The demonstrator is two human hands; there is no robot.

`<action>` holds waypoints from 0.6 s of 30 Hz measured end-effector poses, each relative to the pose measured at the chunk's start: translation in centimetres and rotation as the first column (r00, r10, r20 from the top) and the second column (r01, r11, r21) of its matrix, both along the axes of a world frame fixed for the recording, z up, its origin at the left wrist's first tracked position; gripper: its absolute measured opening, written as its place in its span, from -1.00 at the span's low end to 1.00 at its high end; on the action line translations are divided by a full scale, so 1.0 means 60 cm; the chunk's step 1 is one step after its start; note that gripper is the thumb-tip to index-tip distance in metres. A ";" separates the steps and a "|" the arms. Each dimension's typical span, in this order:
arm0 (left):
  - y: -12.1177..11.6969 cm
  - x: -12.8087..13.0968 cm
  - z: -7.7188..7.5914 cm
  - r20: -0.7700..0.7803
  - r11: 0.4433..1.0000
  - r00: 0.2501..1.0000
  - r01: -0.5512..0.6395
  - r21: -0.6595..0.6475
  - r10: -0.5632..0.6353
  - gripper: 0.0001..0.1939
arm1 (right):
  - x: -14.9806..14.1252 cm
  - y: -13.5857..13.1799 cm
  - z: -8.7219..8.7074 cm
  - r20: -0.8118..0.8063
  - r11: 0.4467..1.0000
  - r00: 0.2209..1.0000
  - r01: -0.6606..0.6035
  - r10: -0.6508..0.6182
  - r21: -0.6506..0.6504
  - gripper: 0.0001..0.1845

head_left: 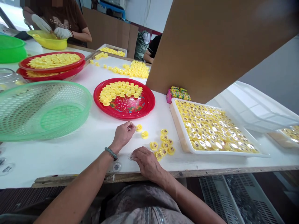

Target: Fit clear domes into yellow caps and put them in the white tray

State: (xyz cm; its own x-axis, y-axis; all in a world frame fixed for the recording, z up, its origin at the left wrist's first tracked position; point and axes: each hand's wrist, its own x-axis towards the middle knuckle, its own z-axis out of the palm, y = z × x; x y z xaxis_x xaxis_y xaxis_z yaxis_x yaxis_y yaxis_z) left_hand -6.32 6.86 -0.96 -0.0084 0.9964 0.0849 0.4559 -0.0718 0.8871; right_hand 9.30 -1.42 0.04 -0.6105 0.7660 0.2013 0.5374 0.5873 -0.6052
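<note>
My left hand (124, 134), with a beaded bracelet on its wrist, has its fingertips pinched together beside a small yellow round plastic piece (139, 128). What lies between those fingertips is too small to make out. A second yellow piece (144, 134) sits just to the right. Nearer the table edge, my right hand (148, 162) has its fingers closed on the rim of a clear plastic disc (130, 156). Another clear disc with a dark print (117, 167) lies left of it. Several yellow pieces with printed faces (164, 145) are grouped right of my hands.
A red plate (130, 114) bears yellow pieces. Left stand a green basket (46, 133) and stacked red plates (79, 61). At right are a white tray (224, 152) of printed pieces and a leaning cardboard sheet (210, 40). A gloved co-worker (67, 18) handles a yellow basin (54, 45).
</note>
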 end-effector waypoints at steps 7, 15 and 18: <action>-0.010 0.020 -0.012 -0.065 0.964 0.966 0.254 0.075 -0.249 -0.88 | 0.015 0.016 0.019 0.005 0.956 0.976 0.215 -0.218 -0.202 -0.87; -0.027 0.015 0.022 0.494 0.821 0.766 0.547 -0.163 -0.412 -0.73 | 0.048 0.034 0.017 -0.411 0.734 0.715 0.209 -0.566 -0.647 -0.78; -0.035 0.021 0.023 0.527 0.834 0.766 0.523 -0.175 -0.369 -0.70 | 0.049 0.044 0.011 -0.536 0.698 0.535 0.151 -0.653 -0.700 -0.79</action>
State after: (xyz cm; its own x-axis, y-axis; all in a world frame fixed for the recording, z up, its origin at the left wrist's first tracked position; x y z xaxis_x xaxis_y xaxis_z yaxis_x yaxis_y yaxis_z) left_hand -5.05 4.76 0.43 0.4827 0.8690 -0.1086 -0.0211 0.1356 0.9905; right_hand 12.24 1.24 0.69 -0.0430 0.9926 -0.1133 -0.1270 -0.1179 -0.9849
